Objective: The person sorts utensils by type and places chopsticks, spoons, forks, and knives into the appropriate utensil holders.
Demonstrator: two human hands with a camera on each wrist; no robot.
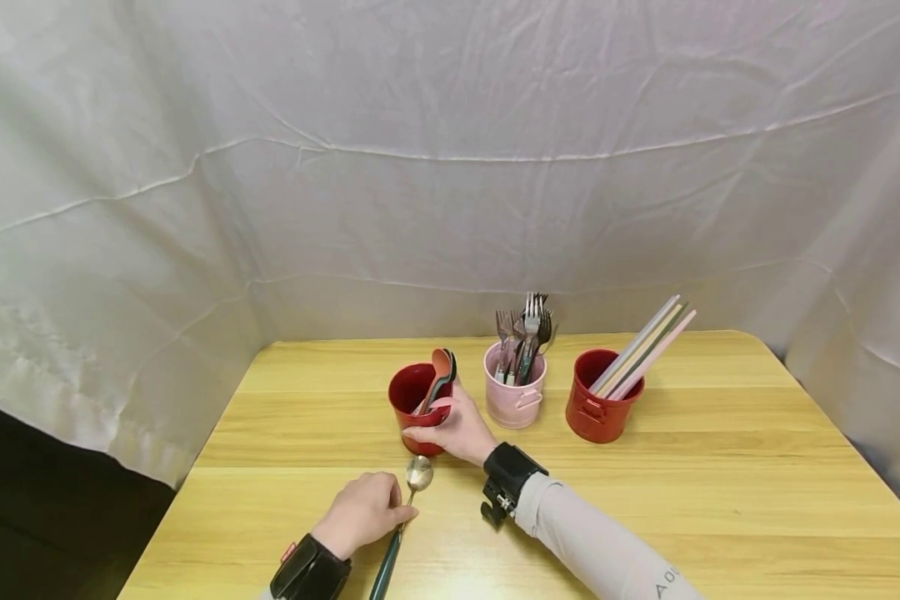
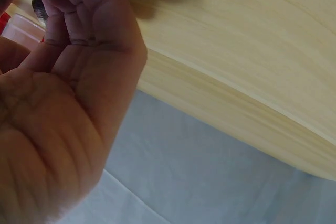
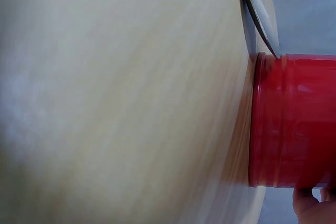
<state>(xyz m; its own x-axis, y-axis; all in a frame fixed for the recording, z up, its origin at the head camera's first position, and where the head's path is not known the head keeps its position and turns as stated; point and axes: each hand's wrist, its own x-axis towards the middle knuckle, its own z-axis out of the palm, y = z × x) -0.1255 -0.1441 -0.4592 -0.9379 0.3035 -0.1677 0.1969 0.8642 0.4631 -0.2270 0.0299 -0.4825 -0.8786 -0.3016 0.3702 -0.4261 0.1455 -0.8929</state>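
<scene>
My left hand point(image 1: 363, 508) pinches a metal spoon point(image 1: 419, 473) with a dark green handle point(image 1: 387, 567) between thumb and fingers, low over the table. Its bowl points toward a red bucket point(image 1: 405, 425) and in the right wrist view overlaps the bucket's lower edge. My right hand point(image 1: 461, 427) grips this bucket from its right side, thumb across the front; some fingertips point(image 3: 310, 205) show at the bucket's side in the right wrist view. An orange spoon point(image 1: 440, 365) and a dark one lean inside against the right rim. Curled left fingers fill much of the left wrist view.
Right of the red bucket stands a pink bucket point(image 1: 512, 408) full of forks point(image 1: 531, 321). Farther right, a second red bucket point(image 1: 592, 421) holds several long, pale and green sticks point(image 1: 645, 346). The wooden table point(image 1: 720, 500) meets grey cloth point(image 1: 450, 225) behind.
</scene>
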